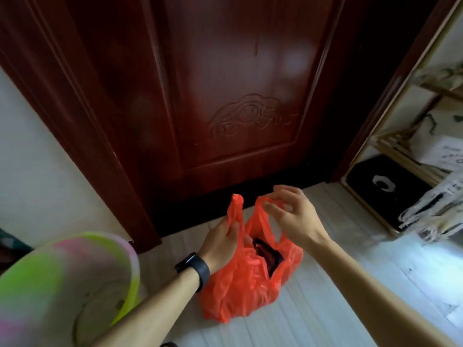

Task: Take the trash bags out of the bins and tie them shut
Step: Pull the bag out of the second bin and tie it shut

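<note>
Since the orange trash bag [240,286] sits on the floor [338,284] beside the green bin [100,237], I judge removal done. My left hand [223,241] grips one handle [236,205], my right hand [293,216] pinches the other; mouth gapes, knot outstanding.

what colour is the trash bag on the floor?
The trash bag is orange-red; seen best in the head view.

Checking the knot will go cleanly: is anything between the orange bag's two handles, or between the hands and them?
Nothing visible. The left hand grips the left handle, the right hand pinches the right handle, and only open air above the mouth of the orange bag separates them. The bin stands apart, on the left.
</note>
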